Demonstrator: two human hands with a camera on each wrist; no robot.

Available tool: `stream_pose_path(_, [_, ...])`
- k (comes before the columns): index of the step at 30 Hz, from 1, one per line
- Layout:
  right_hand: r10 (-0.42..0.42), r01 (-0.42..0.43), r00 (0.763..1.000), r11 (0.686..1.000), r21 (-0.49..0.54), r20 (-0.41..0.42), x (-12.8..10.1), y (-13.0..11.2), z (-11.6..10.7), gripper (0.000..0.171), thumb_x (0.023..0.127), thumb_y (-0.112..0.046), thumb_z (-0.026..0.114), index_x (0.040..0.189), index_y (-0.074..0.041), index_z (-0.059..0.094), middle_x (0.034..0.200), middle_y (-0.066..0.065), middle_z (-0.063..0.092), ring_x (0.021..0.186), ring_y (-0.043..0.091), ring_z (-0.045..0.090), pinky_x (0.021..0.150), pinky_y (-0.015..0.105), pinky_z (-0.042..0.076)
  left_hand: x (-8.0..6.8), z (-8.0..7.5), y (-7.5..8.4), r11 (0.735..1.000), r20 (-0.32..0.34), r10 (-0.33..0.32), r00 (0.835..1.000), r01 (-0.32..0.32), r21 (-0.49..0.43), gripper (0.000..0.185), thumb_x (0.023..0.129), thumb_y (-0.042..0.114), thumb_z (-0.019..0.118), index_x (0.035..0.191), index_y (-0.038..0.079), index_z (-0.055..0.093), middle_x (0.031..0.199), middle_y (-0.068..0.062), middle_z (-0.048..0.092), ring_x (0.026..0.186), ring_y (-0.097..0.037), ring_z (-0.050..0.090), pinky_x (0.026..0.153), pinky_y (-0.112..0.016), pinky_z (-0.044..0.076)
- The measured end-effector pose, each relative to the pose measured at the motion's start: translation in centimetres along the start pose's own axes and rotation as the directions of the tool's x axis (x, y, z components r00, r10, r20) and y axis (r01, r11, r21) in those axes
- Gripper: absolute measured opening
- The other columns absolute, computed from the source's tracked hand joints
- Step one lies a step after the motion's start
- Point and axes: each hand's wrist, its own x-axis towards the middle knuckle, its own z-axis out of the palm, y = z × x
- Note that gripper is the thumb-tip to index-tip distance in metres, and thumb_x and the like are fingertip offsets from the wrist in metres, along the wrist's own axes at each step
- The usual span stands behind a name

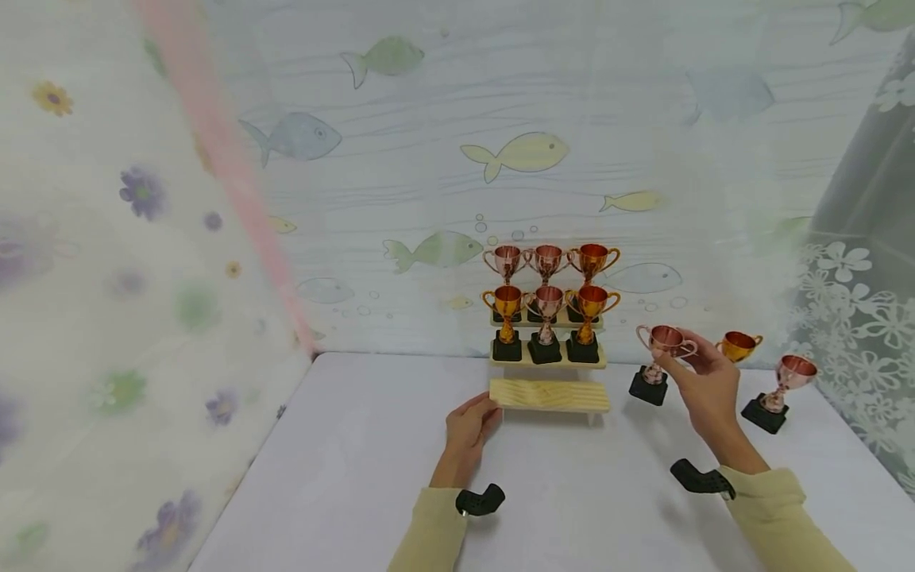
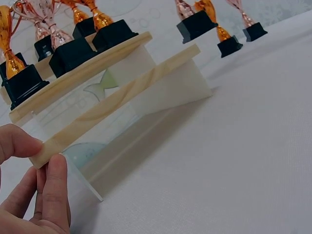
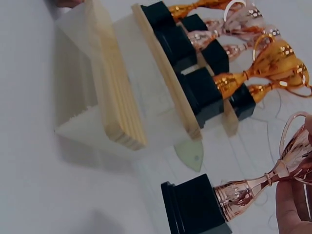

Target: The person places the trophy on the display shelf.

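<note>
My left hand point(image 1: 468, 429) pinches the left end of the lowest wooden step point(image 1: 550, 395) of a three-tier stand, thumb on top and fingers beneath. That step is bare. My right hand point(image 1: 706, 381) holds a rose-gold trophy cup point(image 1: 666, 340) by its bowl, to the right of the stand. Its black base point(image 3: 195, 207) hangs in the air, slightly tilted. On the middle step point(image 1: 518, 356) stand a gold trophy point(image 1: 507, 306), a rose-gold trophy point(image 1: 549, 306) and another gold trophy point(image 1: 592, 306). Three more trophies, two rose-gold and one gold, fill the top step behind.
A gold trophy point(image 1: 739, 345) stands behind my right hand, partly hidden by it. Farther right a rose-gold trophy point(image 1: 786, 389) is on the white table point(image 1: 357, 461). A fish-patterned curtain point(image 1: 429, 159) hangs behind, with lace fabric point(image 1: 858, 286) at the right edge.
</note>
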Motion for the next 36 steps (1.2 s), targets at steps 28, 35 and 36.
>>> stream_pose_path(28, [-0.221, 0.222, 0.924, 0.974, 0.033, 0.312, -5.8, -1.1, 4.5, 0.048, 0.087, -0.004, 0.079, 0.132, 0.001, 0.062, 0.104, -0.006, 0.062, 0.093, 0.006, 0.059, 0.082, 0.012, 0.056, 0.2, -0.1, -0.4, 1.000, 0.006, 0.007, 1.000, -0.007, 0.001, 0.040, 0.088, -0.004, 0.067, 0.126, -0.015, 0.061, 0.103, -0.015, 0.069, 0.084, -0.013, 0.067, 0.081, -0.025, 0.061])
stream_pose_path(35, [-0.247, 0.223, 0.905, 0.969, 0.109, 0.347, -6.0, -1.3, 7.0, 0.048, 0.087, -0.002, 0.079, 0.131, 0.002, 0.063, 0.103, -0.004, 0.063, 0.091, 0.007, 0.059, 0.082, 0.016, 0.058, 0.3, -0.1, -0.3, 1.000, 0.003, 0.008, 1.000, -0.008, -0.004, 0.040, 0.088, -0.004, 0.068, 0.126, -0.014, 0.062, 0.104, -0.016, 0.069, 0.086, -0.014, 0.068, 0.082, -0.026, 0.061])
stream_pose_path(36, [-0.250, 0.224, 0.903, 0.968, 0.114, 0.349, -6.0, -1.4, 7.3, 0.048, 0.087, -0.002, 0.079, 0.131, 0.002, 0.063, 0.103, -0.004, 0.063, 0.091, 0.007, 0.060, 0.082, 0.016, 0.058, 0.3, -0.1, -0.3, 1.000, 0.001, 0.007, 1.000, -0.007, -0.004, 0.040, 0.088, -0.004, 0.068, 0.126, -0.013, 0.062, 0.104, -0.016, 0.070, 0.086, -0.014, 0.068, 0.081, -0.026, 0.061])
